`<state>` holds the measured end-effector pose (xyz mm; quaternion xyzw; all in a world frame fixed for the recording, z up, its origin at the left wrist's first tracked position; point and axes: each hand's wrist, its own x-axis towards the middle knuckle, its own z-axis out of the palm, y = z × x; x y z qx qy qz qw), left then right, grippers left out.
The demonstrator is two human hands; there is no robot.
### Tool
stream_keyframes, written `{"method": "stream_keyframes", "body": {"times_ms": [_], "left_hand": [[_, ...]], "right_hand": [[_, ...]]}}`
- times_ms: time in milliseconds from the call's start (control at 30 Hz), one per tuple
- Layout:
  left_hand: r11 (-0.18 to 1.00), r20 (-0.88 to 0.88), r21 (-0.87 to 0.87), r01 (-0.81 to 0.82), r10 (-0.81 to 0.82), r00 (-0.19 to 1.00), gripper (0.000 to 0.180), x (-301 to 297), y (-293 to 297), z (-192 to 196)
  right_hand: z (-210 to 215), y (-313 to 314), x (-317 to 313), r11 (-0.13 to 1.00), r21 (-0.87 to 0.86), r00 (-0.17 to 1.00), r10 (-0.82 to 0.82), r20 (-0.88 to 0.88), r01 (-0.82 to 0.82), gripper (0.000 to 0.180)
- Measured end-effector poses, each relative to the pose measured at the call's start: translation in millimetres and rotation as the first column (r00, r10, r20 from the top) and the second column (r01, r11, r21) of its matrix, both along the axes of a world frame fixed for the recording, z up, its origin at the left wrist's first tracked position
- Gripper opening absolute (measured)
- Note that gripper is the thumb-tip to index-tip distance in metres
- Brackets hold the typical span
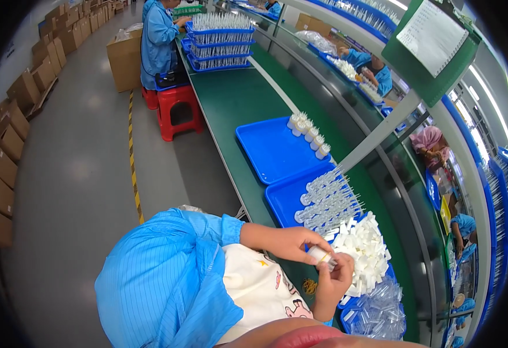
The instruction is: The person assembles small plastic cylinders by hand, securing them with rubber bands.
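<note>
Left hand [293, 242]: fingers curled, pinching the small white plastic cylinder [322, 256].
Right hand [335, 280]: raised, fingertips closed on the same piece.
Nearby: heaped white plastic caps [365, 252], blue plastic tray [286, 200].

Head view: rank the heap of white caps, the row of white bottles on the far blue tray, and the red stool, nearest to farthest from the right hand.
1. Heap of white caps, beside the right hand.
2. Row of white bottles, up the bench on the far blue tray.
3. Red stool, on the floor, left.

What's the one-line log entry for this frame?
left hand: pinching small white bottle | right hand: on bottle's end | next to: white cap pile, blue tray of pump sprayers | surface: green bench
</note>
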<state>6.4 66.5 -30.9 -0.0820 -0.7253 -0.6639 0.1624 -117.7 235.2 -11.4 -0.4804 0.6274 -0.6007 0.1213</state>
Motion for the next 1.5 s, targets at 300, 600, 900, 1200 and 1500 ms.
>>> {"method": "stream_keyframes", "body": {"times_ms": [300, 600, 900, 1200, 1500], "left_hand": [[0.938, -0.001, 0.299, -0.177, 0.186, 0.983, 0.038, -1, -15, 15], [0.916, -0.072, 0.386, -0.112, 0.151, 0.986, 0.038, -10, -26, 10], [0.968, -0.097, 0.198, -0.154, 0.176, 0.980, 0.040, -19, -30, 4], [0.882, -0.075, 0.470, 0.016, 0.022, 0.997, 0.033, -35, -16, -5], [0.812, -0.061, 0.583, -0.031, 0.082, 0.995, 0.036, -31, 3, -15]], "right_hand": [[18, -20, 2, 0.995, -0.036, 0.935, -0.079, 0.346, 0.097, 0.038], [12, -31, -5, 0.990, -0.144, 0.867, 0.075, 0.492, -0.004, 0.036], [9, -27, -17, 0.992, -0.121, 0.898, 0.093, 0.430, -0.044, 0.035], [15, -18, -20, 0.974, -0.226, 0.824, 0.118, 0.554, 0.012, 0.042], [13, -22, -2, 0.951, -0.278, 0.986, -0.099, 0.133, 0.133, 0.034]]}}
